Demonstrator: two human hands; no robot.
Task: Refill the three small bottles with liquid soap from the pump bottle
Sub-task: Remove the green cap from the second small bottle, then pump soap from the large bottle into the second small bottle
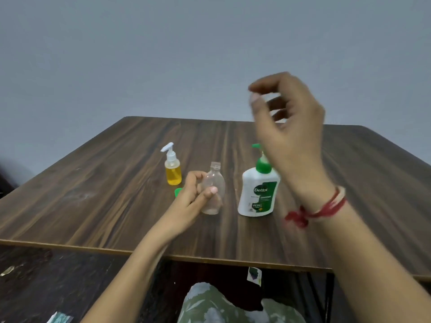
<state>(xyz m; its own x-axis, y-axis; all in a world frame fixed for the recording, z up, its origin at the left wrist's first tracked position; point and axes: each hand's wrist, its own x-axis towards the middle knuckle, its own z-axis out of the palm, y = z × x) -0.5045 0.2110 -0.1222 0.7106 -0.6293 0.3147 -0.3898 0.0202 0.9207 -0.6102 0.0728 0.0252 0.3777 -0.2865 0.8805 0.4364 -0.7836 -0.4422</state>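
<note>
Gripping with left hand (194,197) the small clear empty plastic bottle (215,180), upright, uncapped, on the dark wood-grain worktop (93,194). Holding nothing visible in raised right hand (289,120), loosely curled, blurred, partly covering the green pump of the white soap bottle (257,197). Behind left hand, half-hidden green cap (178,191); beyond, small yellow-filled pump bottle (173,173).

One word reads clearly: "Dettol", in white letters on the green label (262,194) of the white pump bottle (247,183). The bottle stands to the right of the fingers (197,178) of the left hand (190,199) and below the fingers (270,83) of the right hand (291,127). Smaller lines of print beneath it are too blurred to read.
</note>
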